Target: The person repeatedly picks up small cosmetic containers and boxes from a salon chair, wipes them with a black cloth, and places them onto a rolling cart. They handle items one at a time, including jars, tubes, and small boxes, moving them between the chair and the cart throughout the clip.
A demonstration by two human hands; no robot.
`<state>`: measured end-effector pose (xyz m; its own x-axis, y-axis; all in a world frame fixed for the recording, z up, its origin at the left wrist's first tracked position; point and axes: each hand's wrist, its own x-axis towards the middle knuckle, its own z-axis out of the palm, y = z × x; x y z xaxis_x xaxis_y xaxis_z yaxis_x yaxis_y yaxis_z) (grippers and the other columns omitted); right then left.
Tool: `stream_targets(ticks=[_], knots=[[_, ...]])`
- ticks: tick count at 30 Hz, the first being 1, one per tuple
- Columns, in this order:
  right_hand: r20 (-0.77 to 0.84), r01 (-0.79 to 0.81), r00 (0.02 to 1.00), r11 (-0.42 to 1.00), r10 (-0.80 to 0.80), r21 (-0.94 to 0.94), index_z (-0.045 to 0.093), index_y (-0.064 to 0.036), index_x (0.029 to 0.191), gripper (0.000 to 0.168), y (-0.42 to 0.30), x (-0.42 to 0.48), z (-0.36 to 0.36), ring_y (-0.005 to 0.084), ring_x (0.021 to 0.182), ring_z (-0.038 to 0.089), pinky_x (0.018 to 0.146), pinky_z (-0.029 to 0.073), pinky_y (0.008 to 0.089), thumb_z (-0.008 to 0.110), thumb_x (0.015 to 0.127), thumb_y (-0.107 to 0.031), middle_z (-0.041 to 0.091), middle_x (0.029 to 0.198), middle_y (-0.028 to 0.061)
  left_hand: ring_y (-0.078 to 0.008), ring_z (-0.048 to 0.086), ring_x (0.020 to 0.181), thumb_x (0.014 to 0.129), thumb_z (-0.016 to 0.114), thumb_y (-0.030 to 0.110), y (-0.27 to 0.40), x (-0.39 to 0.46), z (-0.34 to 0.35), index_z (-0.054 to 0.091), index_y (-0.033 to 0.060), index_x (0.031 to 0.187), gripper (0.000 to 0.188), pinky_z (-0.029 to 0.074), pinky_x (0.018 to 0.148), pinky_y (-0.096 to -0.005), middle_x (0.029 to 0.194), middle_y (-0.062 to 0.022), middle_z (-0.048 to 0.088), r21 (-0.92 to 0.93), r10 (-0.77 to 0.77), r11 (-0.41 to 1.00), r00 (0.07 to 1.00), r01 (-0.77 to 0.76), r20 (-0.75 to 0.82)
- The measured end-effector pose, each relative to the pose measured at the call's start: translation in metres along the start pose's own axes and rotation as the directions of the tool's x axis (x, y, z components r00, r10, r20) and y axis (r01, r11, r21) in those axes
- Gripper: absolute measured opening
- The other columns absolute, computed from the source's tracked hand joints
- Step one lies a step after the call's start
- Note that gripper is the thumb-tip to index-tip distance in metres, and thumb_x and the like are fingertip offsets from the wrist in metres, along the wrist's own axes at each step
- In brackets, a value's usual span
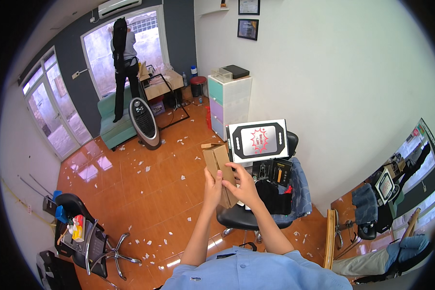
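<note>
A long brown cardboard box (217, 159) is held upright at a slant between both my hands, one end flap standing up at its top. My left hand (214, 185) grips its left side, the thumb across the front. My right hand (242, 184) holds the right side, its fingers bent over the edge. Just behind is a black office chair (235, 218). On it rest a large white and black printed box (259, 140), two small black product boxes (272, 171), a black cloth item (275, 199) and a blue patterned cloth (301, 188).
Paper scraps litter the orange tiled floor (166, 163). A second chair (98, 246) with supplies stands left, a drawer cabinet (230, 101) ahead. A person (125, 58) stands on the green sofa (117, 123) by the window. A mirror (395, 203) is at right.
</note>
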<state>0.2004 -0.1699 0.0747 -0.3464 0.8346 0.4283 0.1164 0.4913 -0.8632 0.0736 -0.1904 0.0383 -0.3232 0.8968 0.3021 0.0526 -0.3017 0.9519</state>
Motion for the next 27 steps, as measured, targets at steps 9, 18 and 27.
stream_targets(ticks=[9,18,27], knots=[[0.173,0.12,0.979,0.99,-0.104,-0.08,0.042,-0.009,0.136,0.068,-0.002,-0.001,0.004,0.0347,0.122,0.048,0.102,0.04,0.0397,0.074,0.075,-0.015,0.048,0.133,0.0171,-0.0201,0.052,0.11,0.099,0.038,0.054,-0.023,0.01,-0.005,0.038,0.0059,0.127,0.055,0.043,0.094,-0.0344,0.118,-0.0123,0.052,-0.222,-0.121,0.972,0.971,0.074,-0.206],[0.271,0.127,0.96,0.974,-0.073,-0.189,0.038,-0.01,0.141,0.075,0.013,-0.009,0.012,0.0349,0.121,0.051,0.102,0.041,0.0399,0.073,0.075,-0.014,0.046,0.136,0.019,-0.023,0.047,0.119,0.095,0.049,0.051,-0.013,0.022,-0.014,0.024,0.0013,0.14,0.071,0.039,0.099,-0.0331,0.133,-0.0175,0.043,-0.383,-0.267,0.916,0.897,0.122,-0.353],[0.231,0.225,0.952,0.97,-0.199,-0.089,0.047,-0.012,0.133,0.057,0.021,0.007,0.002,0.0296,0.123,0.049,0.097,0.045,0.0369,0.069,0.08,-0.011,0.045,0.137,0.0135,-0.0197,0.058,0.099,0.087,0.069,0.018,0.001,0.017,-0.011,0.044,0.0027,0.125,0.048,0.047,0.085,-0.0329,0.11,-0.0105,0.058,-0.158,0.023,0.986,0.972,-0.061,-0.234]])
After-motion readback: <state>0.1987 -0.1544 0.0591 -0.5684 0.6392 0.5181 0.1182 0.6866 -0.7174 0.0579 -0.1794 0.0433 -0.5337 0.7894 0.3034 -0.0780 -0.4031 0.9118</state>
